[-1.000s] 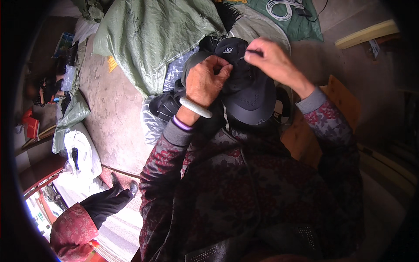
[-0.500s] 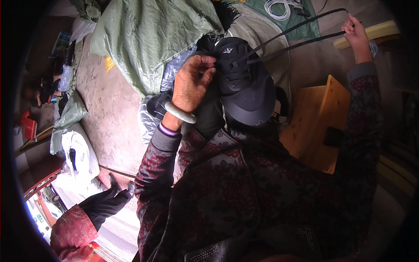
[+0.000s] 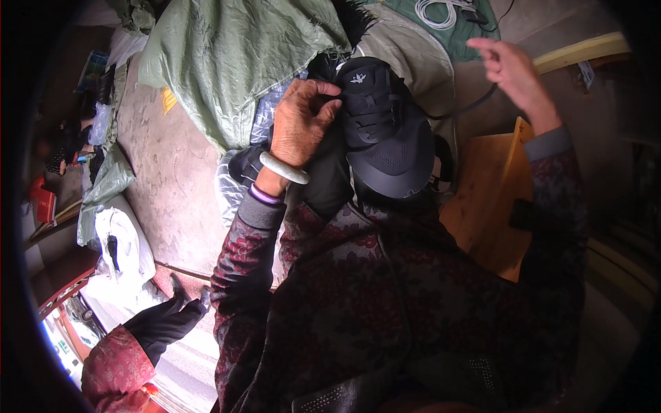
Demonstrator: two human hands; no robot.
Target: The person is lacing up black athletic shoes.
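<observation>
A black lace-up sneaker point(image 3: 390, 134) with a small white emblem lies in my lap, its toe toward me. My left hand point(image 3: 303, 117), with a pale bangle at the wrist, pinches the shoe's left edge beside the laces between thumb and fingers. Out to the right, my right hand point(image 3: 513, 74) hangs in the air with the index finger stretched and the others loosely bent, slightly blurred. A black shoelace point(image 3: 475, 105) runs slack from the shoe's right side up to just under that hand; whether it touches the fingers is unclear.
Green woven sacking point(image 3: 227, 62) lies beyond my left hand. A wooden stool or box point(image 3: 485, 193) stands on the right, and a coiled white cable point(image 3: 437, 12) lies at the far side. Another person's dark-trousered legs point(image 3: 164, 327) show at lower left.
My right hand has come in leftward and nearer the shoe, its fingers loosening. The laces it held taut have gone slack and dropped. My left hand stays at the shoe.
</observation>
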